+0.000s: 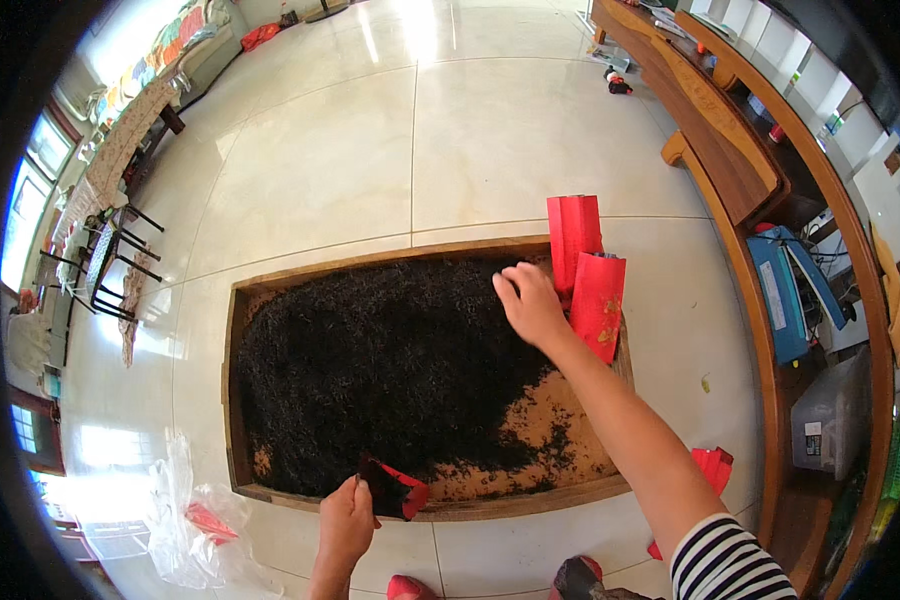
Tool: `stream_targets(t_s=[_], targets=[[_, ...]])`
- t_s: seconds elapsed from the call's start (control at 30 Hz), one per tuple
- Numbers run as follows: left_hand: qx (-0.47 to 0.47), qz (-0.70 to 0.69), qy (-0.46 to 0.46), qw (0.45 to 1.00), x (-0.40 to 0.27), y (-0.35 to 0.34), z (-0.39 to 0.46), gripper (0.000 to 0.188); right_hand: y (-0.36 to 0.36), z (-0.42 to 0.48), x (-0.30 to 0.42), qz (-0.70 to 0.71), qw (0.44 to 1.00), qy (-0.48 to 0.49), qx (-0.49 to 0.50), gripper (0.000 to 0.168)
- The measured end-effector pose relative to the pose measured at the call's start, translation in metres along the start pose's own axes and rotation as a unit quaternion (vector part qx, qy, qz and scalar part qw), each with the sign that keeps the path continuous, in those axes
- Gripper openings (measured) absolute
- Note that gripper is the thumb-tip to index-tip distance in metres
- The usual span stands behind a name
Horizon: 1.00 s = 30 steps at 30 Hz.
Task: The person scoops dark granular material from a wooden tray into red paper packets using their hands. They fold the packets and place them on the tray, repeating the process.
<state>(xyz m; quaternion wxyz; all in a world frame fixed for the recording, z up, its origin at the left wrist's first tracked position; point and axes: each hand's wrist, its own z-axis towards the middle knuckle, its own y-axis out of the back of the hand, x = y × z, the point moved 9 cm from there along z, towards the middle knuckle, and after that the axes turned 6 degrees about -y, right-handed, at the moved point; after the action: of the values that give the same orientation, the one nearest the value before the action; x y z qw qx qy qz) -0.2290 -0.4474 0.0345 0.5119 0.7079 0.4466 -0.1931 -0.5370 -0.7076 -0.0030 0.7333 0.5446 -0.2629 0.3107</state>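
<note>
A shallow wooden tray (390, 512) lies on the floor in front of me, most of its bottom under a heap of dark, dry, curled leaves (375, 360) that look like loose tea. At its near edge my left hand (349, 514) grips a red packet (417, 495) by the rim; its mouth is open and the inside looks dark. My right hand (529, 304) hovers over the far right of the heap, fingers bent and slightly apart, with nothing visible in them. Right beside it, a filled-looking red packet (598, 307) with gold print leans at the tray's corner, partly over another red packet (572, 236).
A clear plastic bag (195, 525) with something red inside lies left of the tray. More red packets (712, 469) are on the floor at right, partly behind my forearm. A wooden cabinet (765, 375) runs along the right. A black-legged stool (105, 255) stands at left.
</note>
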Motion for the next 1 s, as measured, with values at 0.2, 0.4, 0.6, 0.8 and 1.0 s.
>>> stream_targets(t_s=[0.2, 0.4, 0.6, 0.8, 1.0], targets=[[-0.019, 0.001, 0.012, 1.000, 0.023, 0.007, -0.013, 0.030, -0.084, 0.038, -0.087, -0.090, 0.948, -0.221, 0.210, 0.071], [-0.032, -0.005, 0.008, 0.999, 0.034, 0.011, -0.016, 0.030, -0.122, 0.004, -0.067, 0.046, 0.891, -0.253, 0.374, 0.086], [-0.026, 0.000, 0.007, 1.000, 0.016, 0.001, -0.014, 0.029, -0.094, -0.044, 0.042, 0.185, 0.903, -0.137, 0.364, 0.068], [-0.006, 0.106, -0.042, 0.993, 0.003, -0.007, -0.002, 0.026, -0.010, -0.102, 0.126, 0.152, 0.967, 0.107, 0.172, 0.043], [-0.009, 0.126, -0.069, 0.990, -0.021, -0.007, 0.004, 0.025, 0.023, -0.200, -0.100, 0.201, 0.882, -0.374, 0.203, 0.039]])
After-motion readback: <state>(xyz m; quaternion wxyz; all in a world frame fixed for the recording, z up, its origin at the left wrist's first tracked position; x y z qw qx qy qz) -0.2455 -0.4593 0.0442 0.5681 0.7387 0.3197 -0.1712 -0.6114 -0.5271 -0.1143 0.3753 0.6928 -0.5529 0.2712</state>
